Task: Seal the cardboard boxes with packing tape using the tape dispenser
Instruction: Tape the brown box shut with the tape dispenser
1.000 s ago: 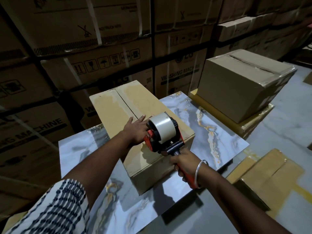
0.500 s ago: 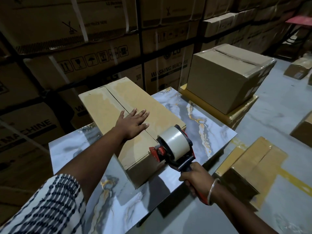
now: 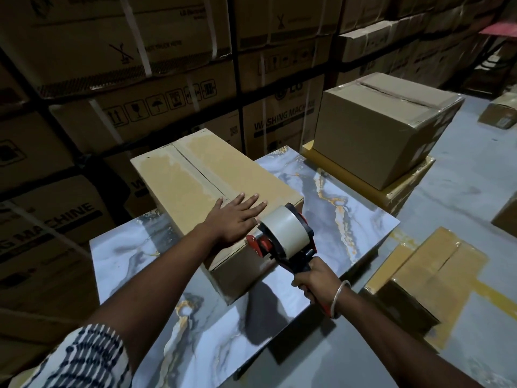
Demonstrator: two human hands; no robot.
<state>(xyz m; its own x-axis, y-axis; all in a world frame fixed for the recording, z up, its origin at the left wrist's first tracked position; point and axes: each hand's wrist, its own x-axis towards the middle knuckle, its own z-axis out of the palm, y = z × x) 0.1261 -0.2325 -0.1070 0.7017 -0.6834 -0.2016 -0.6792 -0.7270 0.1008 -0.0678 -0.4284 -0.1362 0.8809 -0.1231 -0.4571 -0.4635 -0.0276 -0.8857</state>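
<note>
At far left, stacked brown cartons (image 3: 70, 141) bound with white straps fill a warehouse wall; one carton in the near-left stack reads "MACHINE", and a row of handling symbols, among them a glass and an umbrella, runs across a box higher up. A patterned navy-and-white sleeve (image 3: 81, 359) enters from the near-left corner. The left hand (image 3: 233, 218) lies flat, fingers spread and grasping nothing, on the near end of a long tan cardboard box (image 3: 193, 175), which rests on a grey marble-patterned tabletop (image 3: 330, 208). A strip of tape runs along the box's centre seam from its far end to the hand. Just right of the hand, at the box's near right corner, sits a red-and-black tape dispenser (image 3: 282, 240) carrying a roll of pale packing tape (image 3: 284, 226); its red front edge is at the box's top edge, close beside the left hand's fingers. The right hand (image 3: 317, 281), wearing a silver bangle (image 3: 340, 298), is clenched around the dispenser's handle. Behind, a carton reads "WASHING MACHINE" (image 3: 282, 120) below an LG logo. Farther right, a plain brown box (image 3: 377, 127) stands on a flat yellowish carton, and another tan box (image 3: 430, 278) sits on the grey floor at near right.
</note>
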